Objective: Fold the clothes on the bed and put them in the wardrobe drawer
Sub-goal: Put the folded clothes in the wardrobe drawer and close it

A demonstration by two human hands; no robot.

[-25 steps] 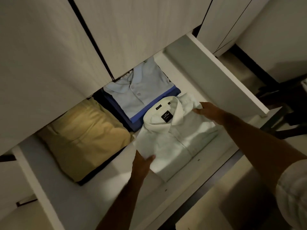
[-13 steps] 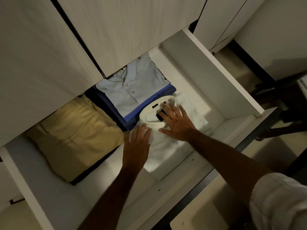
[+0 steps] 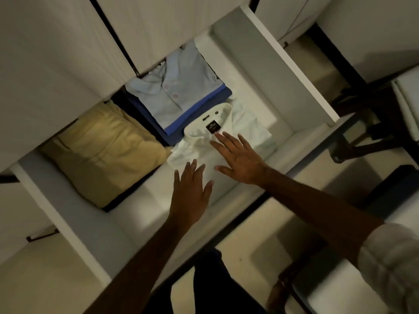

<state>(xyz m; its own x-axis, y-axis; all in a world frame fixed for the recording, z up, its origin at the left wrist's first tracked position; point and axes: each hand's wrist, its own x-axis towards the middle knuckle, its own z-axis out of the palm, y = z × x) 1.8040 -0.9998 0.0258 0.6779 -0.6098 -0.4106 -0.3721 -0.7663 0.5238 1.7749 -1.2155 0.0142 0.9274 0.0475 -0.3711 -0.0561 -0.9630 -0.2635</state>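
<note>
Both hands are flat and spread, gripping nothing. The folded white shirt [image 3: 217,146] lies in the open drawer [image 3: 281,71], collar pointing away from the person, beside the blue shirts [image 3: 174,98]. The right hand [image 3: 238,158] rests over its chest, nearer the collar; the left hand [image 3: 190,189] covers its near edge.

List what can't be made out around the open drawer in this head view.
- Dark garments under the light blue polo shirt: covered, kind unclear.
- White collared shirt's label text: too small.
- Whether the left hand and right hand touch it: unclear.
- White drawer's back: hidden by wardrobe doors.
</note>
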